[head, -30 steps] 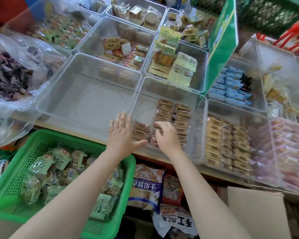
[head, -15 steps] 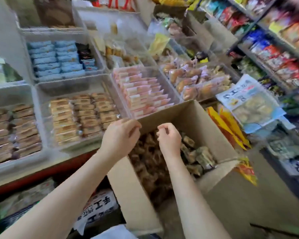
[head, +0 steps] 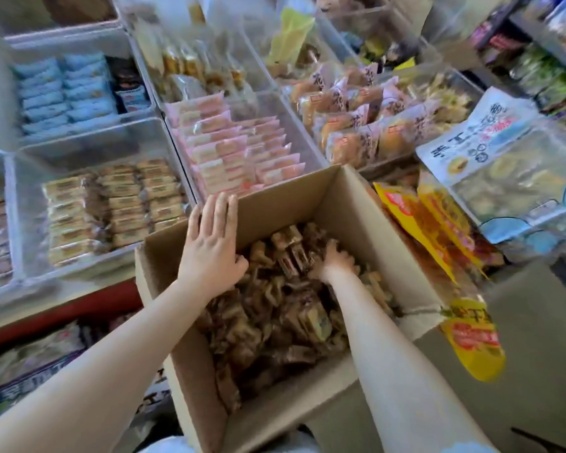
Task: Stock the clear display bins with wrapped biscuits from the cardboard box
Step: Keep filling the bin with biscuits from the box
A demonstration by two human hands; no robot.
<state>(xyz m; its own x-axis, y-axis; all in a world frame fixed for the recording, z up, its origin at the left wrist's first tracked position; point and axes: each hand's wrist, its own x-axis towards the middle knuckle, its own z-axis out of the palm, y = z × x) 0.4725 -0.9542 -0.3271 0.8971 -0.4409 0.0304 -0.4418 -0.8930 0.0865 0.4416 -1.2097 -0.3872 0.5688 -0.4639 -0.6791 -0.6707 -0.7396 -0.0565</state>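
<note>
Now the wrapped biscuits are lying loose in a brown heap inside the open cardboard box, which is standing just in front of the clear display bins. The right hand is reaching down into this heap, and its fingers are sinking among the packets, so I cannot tell if it is already gripping some. The left hand is hovering above the box's far left side with its fingers straight and pressed together, holding nothing. One second ago both hands were arranging packets in a bin further to the left, and half a second ago they were only coming over the box with curled fingers. So, in my judgement, one placing round is finished and a new pick is starting. Nearest the box, the bin of tan biscuit packets is looking partly filled, beside the bin of pink packets.
</note>
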